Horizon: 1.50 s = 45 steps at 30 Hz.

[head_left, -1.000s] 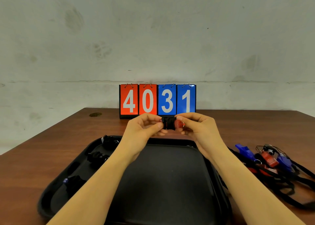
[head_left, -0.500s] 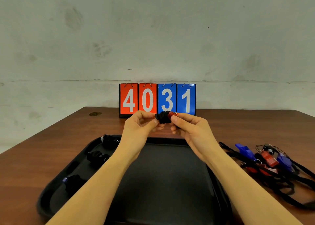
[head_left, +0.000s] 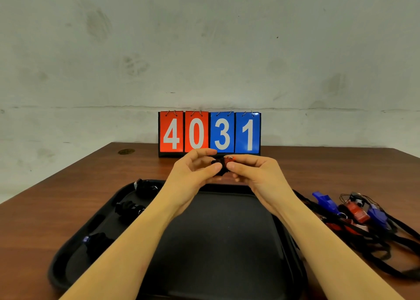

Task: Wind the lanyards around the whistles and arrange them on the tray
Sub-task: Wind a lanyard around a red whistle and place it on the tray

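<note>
Above the far edge of the black tray (head_left: 227, 243), both hands hold a red whistle (head_left: 223, 164) almost fully wound in its black lanyard. My left hand (head_left: 193, 172) pinches its left side between thumb and fingers. My right hand (head_left: 254, 172) pinches the right end, where red plastic and a small ring show. Three wound whistles lie along the tray's left side: one (head_left: 146, 187) at the back, one (head_left: 128, 208) in the middle, one (head_left: 96, 243) at the front with a bit of blue showing.
A tangle of unwound whistles (head_left: 354, 211), blue and red with long black lanyards, lies on the brown table (head_left: 56, 197) right of the tray. A flip scoreboard (head_left: 209, 132) reading 4031 stands at the table's far edge against the wall.
The hands with the wound whistle rose slightly, then settled. The bundle turned between the fingers, so less red shows now.
</note>
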### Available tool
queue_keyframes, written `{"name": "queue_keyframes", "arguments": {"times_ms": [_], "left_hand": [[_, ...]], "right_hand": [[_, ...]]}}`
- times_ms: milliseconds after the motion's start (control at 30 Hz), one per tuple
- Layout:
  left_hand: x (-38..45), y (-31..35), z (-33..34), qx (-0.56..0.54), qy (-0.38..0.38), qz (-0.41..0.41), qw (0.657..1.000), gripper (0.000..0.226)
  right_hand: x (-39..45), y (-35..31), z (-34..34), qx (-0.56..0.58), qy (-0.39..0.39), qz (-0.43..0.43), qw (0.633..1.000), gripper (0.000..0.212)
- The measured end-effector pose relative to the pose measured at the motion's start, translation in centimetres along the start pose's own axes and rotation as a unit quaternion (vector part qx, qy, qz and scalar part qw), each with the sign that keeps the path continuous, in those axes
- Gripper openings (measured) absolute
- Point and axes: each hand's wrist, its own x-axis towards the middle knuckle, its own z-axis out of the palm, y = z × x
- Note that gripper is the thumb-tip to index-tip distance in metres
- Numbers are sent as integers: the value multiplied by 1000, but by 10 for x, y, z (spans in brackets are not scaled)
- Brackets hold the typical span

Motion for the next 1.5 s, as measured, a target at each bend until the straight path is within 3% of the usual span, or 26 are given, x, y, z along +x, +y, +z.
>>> {"name": "queue_keyframes", "arguments": {"times_ms": [300, 633, 767, 900, 1033, 1200, 1400, 1500], "left_hand": [[-3, 1, 0, 92, -11, 26, 995, 32], [-2, -6, 2, 263, 18, 125, 956, 26], [-3, -7, 2, 287, 8, 128, 949, 37], [-3, -7, 2, 328, 5, 132, 935, 38], [-4, -5, 4, 297, 19, 116, 948, 31], [-7, -1, 5, 244, 29, 109, 963, 27], [-5, -2, 3, 256, 27, 102, 961, 28], [-5, -2, 2, 277, 25, 102, 955, 28]], "right_hand": [[1, -2, -1, 5, 34, 11, 999, 17], [2, -4, 0, 37, 29, 46, 998, 11], [2, -3, 2, 13, 44, 58, 997, 9], [0, -2, 6, -23, 74, 27, 997, 3], [-1, 0, 11, -105, 94, -37, 989, 6], [-5, 0, 13, -139, 76, -65, 985, 14], [-5, 2, 13, -205, 50, -105, 972, 19], [-4, 3, 10, -287, 61, -159, 943, 10]]}}
